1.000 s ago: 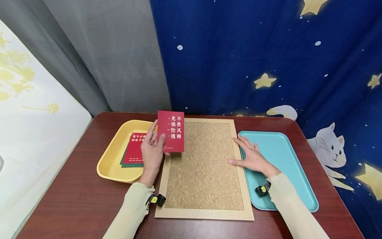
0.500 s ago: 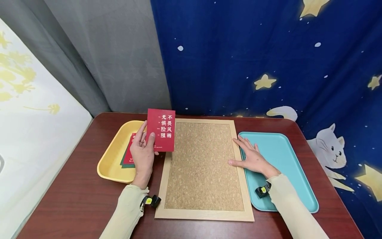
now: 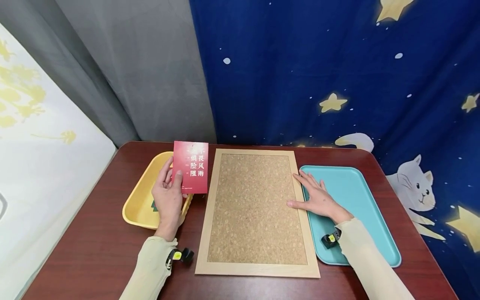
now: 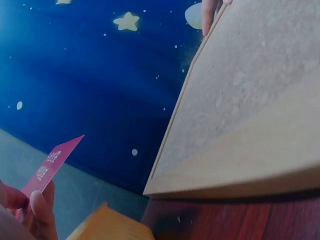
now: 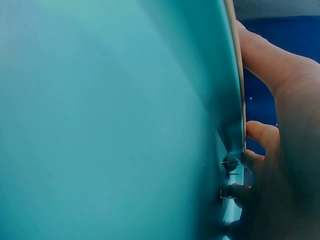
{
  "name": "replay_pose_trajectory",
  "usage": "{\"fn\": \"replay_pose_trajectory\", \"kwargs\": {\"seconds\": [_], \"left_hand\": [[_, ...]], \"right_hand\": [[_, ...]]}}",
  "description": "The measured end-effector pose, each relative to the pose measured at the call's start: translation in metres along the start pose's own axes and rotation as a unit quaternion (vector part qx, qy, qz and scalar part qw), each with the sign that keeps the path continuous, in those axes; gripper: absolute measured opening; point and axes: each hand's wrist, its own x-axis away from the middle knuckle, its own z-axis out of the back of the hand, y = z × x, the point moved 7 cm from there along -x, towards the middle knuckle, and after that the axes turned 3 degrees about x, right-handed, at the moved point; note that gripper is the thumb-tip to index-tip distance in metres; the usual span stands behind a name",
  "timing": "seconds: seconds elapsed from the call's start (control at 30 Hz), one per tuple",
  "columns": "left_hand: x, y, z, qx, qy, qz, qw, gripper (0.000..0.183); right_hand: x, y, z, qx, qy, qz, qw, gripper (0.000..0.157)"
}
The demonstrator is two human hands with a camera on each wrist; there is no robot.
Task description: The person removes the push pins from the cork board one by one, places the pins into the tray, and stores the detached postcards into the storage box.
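A red card [image 3: 193, 183] with white Chinese writing is pinched between thumb and fingers of my left hand [image 3: 167, 204], held up over the right side of a yellow bin [image 3: 132, 208]. The left wrist view shows the same card [image 4: 50, 165] edge-on, slanting upward. Inside the bin a bit of a green card [image 3: 154, 206] shows; my hand hides the rest. My right hand [image 3: 318, 200], fingers spread, rests on the right edge of a wood-framed cork board [image 3: 258, 208]. Its palm and wrist are above a turquoise tray [image 3: 352, 187].
Small dark pin-like things [image 5: 230, 162] lie by the tray's wall in the right wrist view. The brown table [image 3: 93, 233] backs onto a grey curtain [image 3: 161, 83] and a blue star-patterned curtain [image 3: 277, 83].
My left hand has carried the red card leftward, off the cork board and over the yellow bin; the card's face now catches glare. My right hand has stayed put.
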Motion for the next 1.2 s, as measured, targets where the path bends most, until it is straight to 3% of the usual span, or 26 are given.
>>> {"fn": "replay_pose_trajectory", "kwargs": {"seconds": [0.97, 1.2], "left_hand": [[-0.016, -0.003, 0.05, -0.043, 0.082, 0.075, 0.9928, 0.043], [-0.02, -0.002, 0.059, -0.098, 0.078, 0.088, 0.9882, 0.042]], "right_hand": [[-0.001, -0.001, -0.002, -0.002, 0.003, 0.001, 1.0, 0.105], [-0.001, -0.002, -0.001, -0.002, 0.004, 0.0, 1.0, 0.105]]}}
